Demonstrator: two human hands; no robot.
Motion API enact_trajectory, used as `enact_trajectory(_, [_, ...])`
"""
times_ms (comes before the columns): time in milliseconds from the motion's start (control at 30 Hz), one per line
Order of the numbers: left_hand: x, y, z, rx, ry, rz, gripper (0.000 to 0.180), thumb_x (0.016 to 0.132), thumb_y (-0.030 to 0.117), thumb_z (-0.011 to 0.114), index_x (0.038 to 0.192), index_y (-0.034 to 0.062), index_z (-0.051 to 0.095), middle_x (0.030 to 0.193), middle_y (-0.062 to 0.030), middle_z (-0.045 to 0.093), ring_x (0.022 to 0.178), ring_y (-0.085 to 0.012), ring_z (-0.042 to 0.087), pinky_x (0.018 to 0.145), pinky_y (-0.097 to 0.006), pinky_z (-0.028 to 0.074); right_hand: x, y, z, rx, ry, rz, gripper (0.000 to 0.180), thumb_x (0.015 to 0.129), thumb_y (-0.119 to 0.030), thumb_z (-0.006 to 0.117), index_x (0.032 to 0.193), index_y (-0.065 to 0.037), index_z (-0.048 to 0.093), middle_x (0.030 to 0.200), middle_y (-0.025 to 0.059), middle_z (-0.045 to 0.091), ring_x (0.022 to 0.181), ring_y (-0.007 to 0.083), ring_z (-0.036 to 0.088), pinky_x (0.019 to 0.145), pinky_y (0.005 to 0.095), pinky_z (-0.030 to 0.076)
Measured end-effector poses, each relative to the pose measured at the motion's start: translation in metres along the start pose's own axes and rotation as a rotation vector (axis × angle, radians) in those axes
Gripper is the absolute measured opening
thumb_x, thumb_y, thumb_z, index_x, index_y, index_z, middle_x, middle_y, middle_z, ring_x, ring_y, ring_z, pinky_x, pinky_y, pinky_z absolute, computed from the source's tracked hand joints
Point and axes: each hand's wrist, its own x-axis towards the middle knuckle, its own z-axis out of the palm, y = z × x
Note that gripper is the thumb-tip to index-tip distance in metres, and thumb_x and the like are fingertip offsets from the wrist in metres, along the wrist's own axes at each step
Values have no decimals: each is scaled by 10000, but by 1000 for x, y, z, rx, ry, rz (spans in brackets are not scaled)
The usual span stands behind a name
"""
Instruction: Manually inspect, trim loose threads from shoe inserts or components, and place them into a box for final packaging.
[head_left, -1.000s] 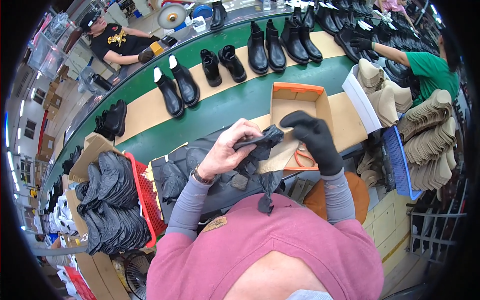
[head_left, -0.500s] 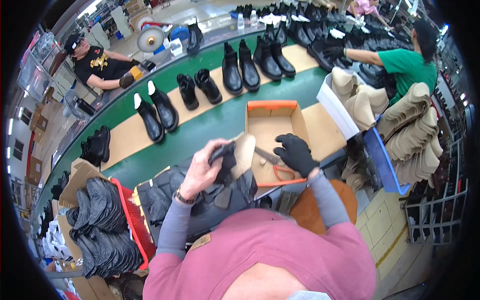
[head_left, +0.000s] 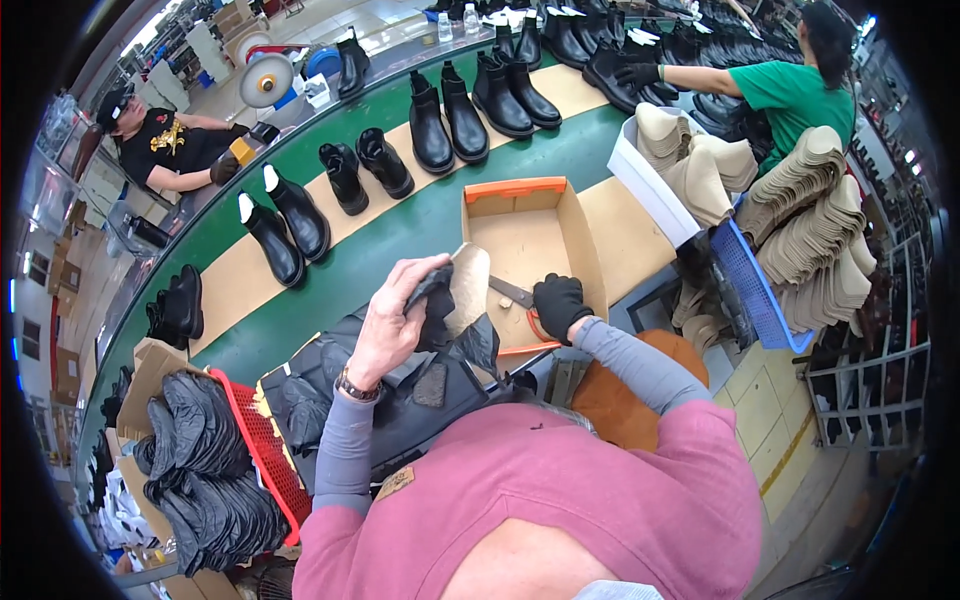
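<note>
My bare left hand [head_left: 385, 322] is closed on a crumpled black piece of thin material [head_left: 432, 300]. A beige insole-shaped piece [head_left: 470, 285] stands tilted against it; whether my fingers also hold that piece is hidden. My right hand [head_left: 562, 304], in a black glove, is closed at the handle end of a pair of scissors [head_left: 516, 294]. Their blades point left and an orange handle loop shows below my fingers. They lie in an open cardboard box [head_left: 520, 188] with an orange rim. Below my left hand are loose black pieces and a small dark grey block [head_left: 431, 385].
Black boots [head_left: 432, 125] line a tan strip on the green table [head_left: 365, 238]. Stacked beige insoles fill a blue basket [head_left: 762, 300] at right. A red basket [head_left: 262, 440] and a carton of black bundles [head_left: 205, 480] are at left. Two people work across the table.
My right hand has gone from spread above the box to closed on the scissors' handle. My left hand still holds the black piece. The whole view has shifted slightly.
</note>
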Motion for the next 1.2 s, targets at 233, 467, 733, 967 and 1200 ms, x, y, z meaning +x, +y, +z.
enact_trajectory(233, [-5, -12, 7, -116, 33, -25, 480, 759, -170, 477, 1176, 64, 521, 1178, -99, 604, 874, -215, 581, 797, -296, 469, 0, -6, -7, 149, -222, 96, 194, 789, -134, 570, 931, -2, 587, 796, 180, 678, 725, 332, 689, 552, 477, 500])
enact_trajectory(467, [-3, -3, 9, -208, 43, -52, 430, 813, -165, 458, 1184, 50, 483, 1177, -133, 629, 994, -232, 632, 878, -311, 477, 5, 15, 8, 355, -212, 2, 313, 756, -122, 598, 1016, 37, 528, 790, 238, 669, 736, 364, 687, 645, 462, 534])
enact_trajectory(733, [-6, -2, -2, -206, -12, -46, 515, 760, -167, 483, 1226, 46, 543, 1110, -123, 603, 1035, -253, 606, 947, -326, 448, 11, 14, -17, 41, -325, -5, 272, 807, -333, 605, 846, -84, 706, 829, 140, 703, 789, 312, 694, 651, 477, 492])
enact_trajectory(967, [-12, -5, -6, -119, 24, -72, 528, 741, -145, 466, 1226, 35, 572, 1137, -134, 633, 1084, -250, 619, 951, -307, 450, 15, 23, -39, 248, -217, 29, 435, 804, -466, 584, 853, -54, 715, 858, 178, 704, 797, 341, 695, 666, 498, 492])
enact_trajectory(1200, [-8, -7, -6, -152, 23, -94, 534, 700, -136, 450, 1194, 11, 586, 1073, -124, 636, 1025, -226, 627, 929, -289, 452, -6, 74, -98, 722, -383, -16, 610, 837, -590, 570, 949, -3, 694, 728, 160, 658, 642, 293, 650, 581, 371, 495])
